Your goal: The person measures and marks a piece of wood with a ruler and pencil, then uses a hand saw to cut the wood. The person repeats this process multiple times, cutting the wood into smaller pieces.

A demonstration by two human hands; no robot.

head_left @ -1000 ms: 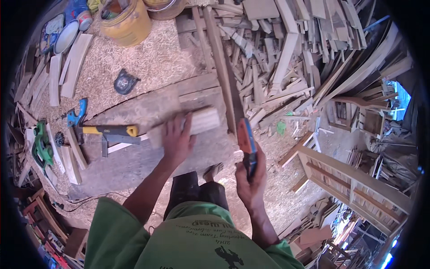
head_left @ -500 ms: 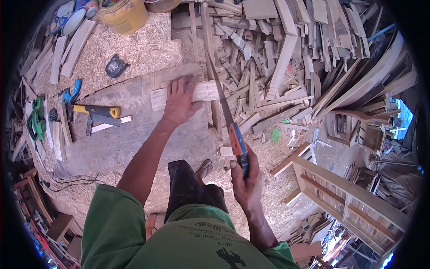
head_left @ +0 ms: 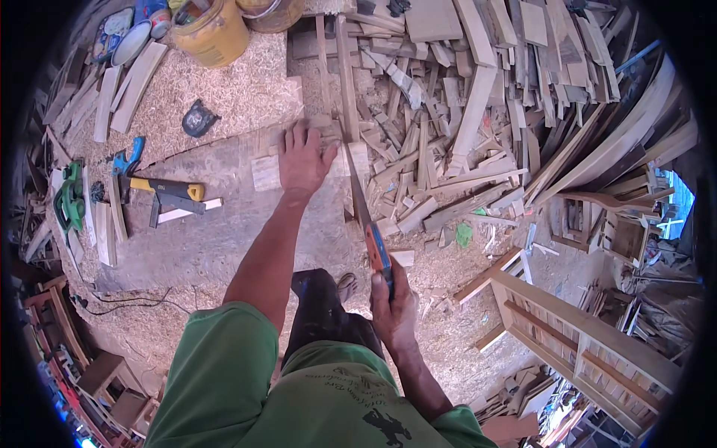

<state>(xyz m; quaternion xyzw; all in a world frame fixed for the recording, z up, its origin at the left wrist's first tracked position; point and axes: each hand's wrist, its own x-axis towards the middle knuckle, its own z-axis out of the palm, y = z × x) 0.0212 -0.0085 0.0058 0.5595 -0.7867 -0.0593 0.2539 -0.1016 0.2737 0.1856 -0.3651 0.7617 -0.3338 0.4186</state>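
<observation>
My left hand (head_left: 304, 160) lies flat with its fingers spread on a short pale board (head_left: 267, 173), pressing it against the work surface. In my right hand (head_left: 394, 306) is a handsaw (head_left: 379, 246), gripped by its orange, blue and black handle. Its blade points away from me and crosses the board near the right end, a little to the right of my left thumb. Whether the teeth have cut into the wood, I cannot tell. The board's right end (head_left: 359, 158) sticks out past the blade, over the edge of the work surface.
On the grey work surface (head_left: 224, 246) lie a yellow-and-black backsaw (head_left: 168, 187), a blue-handled tool (head_left: 130, 155) and a green power tool (head_left: 71, 198). Yellow buckets (head_left: 213, 37) stand far off among shavings. Offcuts (head_left: 448, 160) are heaped right, above a slatted wooden frame (head_left: 575, 328).
The saw has swung left, from beside the board's right end to across it. My right hand has moved left and slightly nearer. My left hand stays on the board while the view shifts slightly.
</observation>
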